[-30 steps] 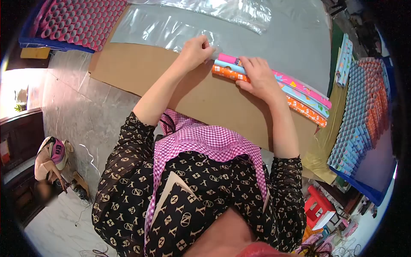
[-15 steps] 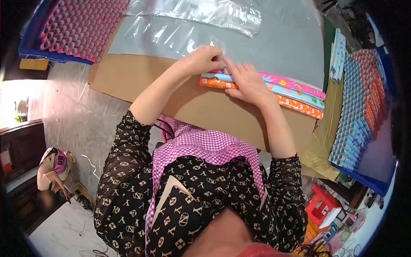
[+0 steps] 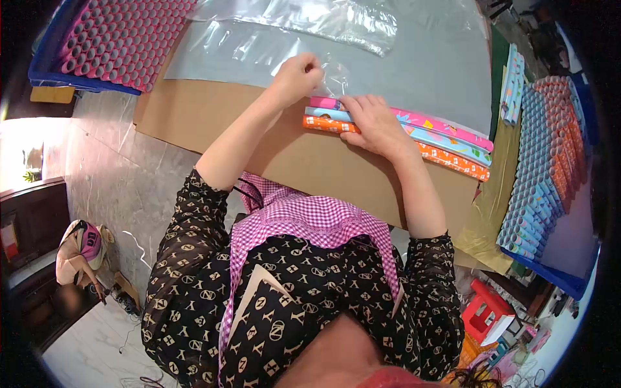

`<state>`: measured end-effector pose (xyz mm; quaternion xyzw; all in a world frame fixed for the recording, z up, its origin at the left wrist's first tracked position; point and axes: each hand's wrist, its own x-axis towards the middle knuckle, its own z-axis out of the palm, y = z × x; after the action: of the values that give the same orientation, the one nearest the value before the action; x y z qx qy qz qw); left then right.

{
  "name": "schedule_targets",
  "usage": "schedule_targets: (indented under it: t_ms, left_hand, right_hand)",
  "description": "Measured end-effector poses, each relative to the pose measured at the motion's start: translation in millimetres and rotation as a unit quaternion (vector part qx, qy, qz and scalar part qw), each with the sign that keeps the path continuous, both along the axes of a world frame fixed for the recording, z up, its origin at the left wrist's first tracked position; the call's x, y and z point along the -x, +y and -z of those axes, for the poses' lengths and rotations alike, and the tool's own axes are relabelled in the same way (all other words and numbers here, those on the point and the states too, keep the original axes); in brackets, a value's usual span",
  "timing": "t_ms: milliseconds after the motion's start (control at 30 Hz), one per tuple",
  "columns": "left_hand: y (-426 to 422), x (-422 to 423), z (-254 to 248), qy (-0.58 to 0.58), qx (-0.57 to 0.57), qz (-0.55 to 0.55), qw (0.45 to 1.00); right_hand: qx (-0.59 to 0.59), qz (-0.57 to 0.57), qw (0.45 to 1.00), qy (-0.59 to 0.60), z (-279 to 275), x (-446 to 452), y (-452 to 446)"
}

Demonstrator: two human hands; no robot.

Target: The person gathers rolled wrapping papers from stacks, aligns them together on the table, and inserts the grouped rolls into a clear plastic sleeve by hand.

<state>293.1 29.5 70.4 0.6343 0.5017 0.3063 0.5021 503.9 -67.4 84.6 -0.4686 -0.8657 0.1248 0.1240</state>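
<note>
Three patterned paper rolls lie side by side near the cardboard's edge: a pink roll (image 3: 446, 134), a light-blue roll (image 3: 446, 147) and an orange roll (image 3: 449, 163). My right hand (image 3: 375, 126) spans them, with its thumb by the orange one and its fingers across the pink one, holding them together. Beyond their left ends, my left hand (image 3: 296, 76) is raised in a pinch. Crumpled clear plastic film (image 3: 334, 79) rises next to its fingertips and appears caught in them, though the exact grip is hidden.
Clear plastic bags (image 3: 349, 29) lie across the grey sheet (image 3: 433, 71) on the table. A blue crate (image 3: 110, 87) of pink rolls stands at left. Another blue crate (image 3: 550, 275) at right holds blue and orange rolls. A red stool (image 3: 485, 310) and another person (image 3: 81, 255) are farther off.
My left hand has moved up and left, away from the roll ends and my right hand, baring the pink roll's end. My right hand has stayed on the rolls.
</note>
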Motion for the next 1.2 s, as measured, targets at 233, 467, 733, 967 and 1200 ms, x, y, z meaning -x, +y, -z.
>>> schedule_targets:
  t_ms: [233,467,733,967,1200]
  left_hand:
    - [-13.3,-16.7,-16.7,-0.048,-0.02,-0.09,0.995]
    - [-12.0,-26.7,-0.1,-0.307,0.135,-0.149,0.93]
    - [-2.1,-21.3,12.8,-0.171,-0.007,-0.108,0.979]
    - [6.7,-4.1,31.6,-0.068,-0.13,-0.084,0.986]
    - [-14.5,4.7,26.8,-0.056,-0.068,-0.075,0.993]
  right_hand:
    - [0.006,-0.001,1.0,-0.006,2.2,-0.4,0.8]
    - [-0.01,-0.005,1.0,0.0,7.8,-3.3,2.7]
    - [-0.002,-0.002,1.0,-0.015,-2.1,-2.0,-0.1]
    - [-0.011,0.005,0.999,0.03,-18.8,2.0,0.4]
    - [-0.001,0.013,0.999,0.04,-3.4,-6.6,13.2]
